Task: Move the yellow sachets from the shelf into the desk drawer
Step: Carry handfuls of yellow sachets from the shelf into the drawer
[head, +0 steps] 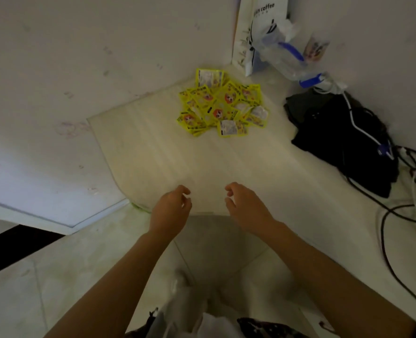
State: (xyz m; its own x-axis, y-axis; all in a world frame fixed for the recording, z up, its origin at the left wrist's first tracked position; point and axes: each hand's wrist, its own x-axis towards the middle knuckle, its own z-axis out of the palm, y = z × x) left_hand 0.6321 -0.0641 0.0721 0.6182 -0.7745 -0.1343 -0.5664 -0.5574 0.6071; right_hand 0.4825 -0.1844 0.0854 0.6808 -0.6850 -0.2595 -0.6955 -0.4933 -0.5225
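A heap of several yellow sachets [222,106] with red and white pictures lies at the back of a pale wooden shelf [168,157], near the corner of the white walls. My left hand [171,211] and my right hand [247,206] hover side by side over the shelf's front edge, well short of the heap. Both hands hold nothing and their fingers hang loosely curled. No drawer is in view.
A white paper coffee bag [258,28] and a clear plastic bag [287,54] stand in the back corner. A black cloth bundle [343,140] with white and black cables [397,211] fills the right side. Pale floor tiles [55,276] lie below.
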